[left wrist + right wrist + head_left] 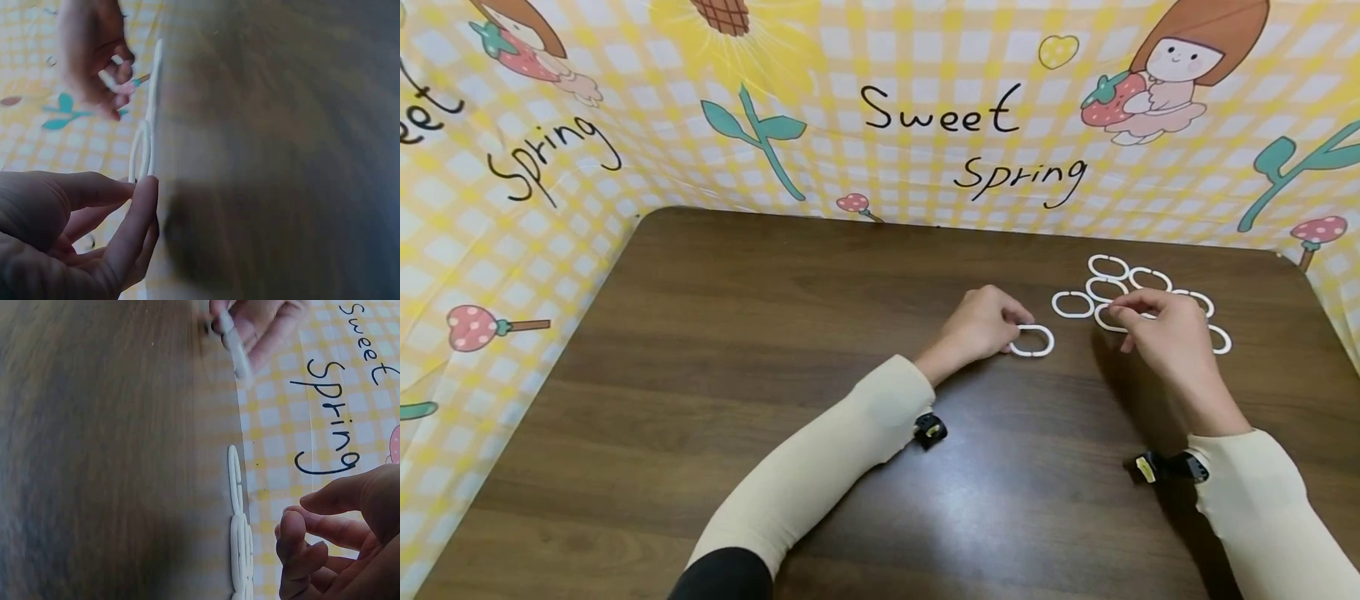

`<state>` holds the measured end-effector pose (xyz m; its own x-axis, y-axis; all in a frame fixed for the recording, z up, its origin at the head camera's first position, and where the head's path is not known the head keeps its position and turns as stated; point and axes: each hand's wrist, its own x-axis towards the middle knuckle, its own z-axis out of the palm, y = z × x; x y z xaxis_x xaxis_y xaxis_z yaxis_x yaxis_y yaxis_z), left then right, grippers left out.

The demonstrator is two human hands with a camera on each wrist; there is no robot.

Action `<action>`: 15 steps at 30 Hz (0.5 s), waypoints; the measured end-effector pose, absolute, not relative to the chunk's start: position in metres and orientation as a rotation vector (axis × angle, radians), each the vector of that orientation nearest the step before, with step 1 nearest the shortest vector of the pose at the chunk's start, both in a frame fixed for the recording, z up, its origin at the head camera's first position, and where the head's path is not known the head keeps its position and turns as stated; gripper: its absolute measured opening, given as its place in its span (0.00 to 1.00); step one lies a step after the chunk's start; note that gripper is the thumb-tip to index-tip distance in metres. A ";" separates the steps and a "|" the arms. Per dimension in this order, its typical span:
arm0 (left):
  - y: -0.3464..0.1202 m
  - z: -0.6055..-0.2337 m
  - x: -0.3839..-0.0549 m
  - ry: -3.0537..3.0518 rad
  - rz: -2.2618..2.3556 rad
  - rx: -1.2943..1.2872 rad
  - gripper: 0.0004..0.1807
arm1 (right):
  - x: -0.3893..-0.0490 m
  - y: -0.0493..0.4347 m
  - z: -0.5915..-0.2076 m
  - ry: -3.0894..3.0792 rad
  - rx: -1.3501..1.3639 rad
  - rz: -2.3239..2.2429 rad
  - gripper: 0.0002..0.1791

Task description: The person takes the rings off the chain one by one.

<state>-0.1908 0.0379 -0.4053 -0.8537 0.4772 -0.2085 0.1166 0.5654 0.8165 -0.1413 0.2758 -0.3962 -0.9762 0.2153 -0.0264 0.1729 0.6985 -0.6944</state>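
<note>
My left hand [981, 323] pinches a white oval chain link [1032, 356] at its left end, between thumb and fingers. In the left wrist view the link [132, 156] is seen nearly edge-on beyond the fingertips. My right hand [1172, 337] hovers over a group of similar white links [1072, 316] on the table, overlapping part of them. The right wrist view shows its thumb and index finger [359, 495] bent toward each other with nothing between them. Small gaps show in several links' outlines.
The brown wooden table [715, 417] is backed by a yellow checked cloth [910, 158] with printed figures and lettering. The links lie toward the table's far right. A small black camera sits on each wrist, the left one [931, 430] close above the tabletop.
</note>
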 end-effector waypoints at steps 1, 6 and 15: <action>0.044 -0.406 -0.191 2.416 1.194 0.503 0.16 | -0.141 0.277 -0.396 -2.837 -0.330 1.159 0.13; 0.069 -0.410 -0.191 2.479 1.189 0.545 0.14 | -0.140 0.282 -0.396 -2.820 -0.322 1.155 0.13; 0.095 -0.410 -0.193 2.477 1.149 0.496 0.15 | -0.139 0.286 -0.396 -2.800 -0.346 1.181 0.13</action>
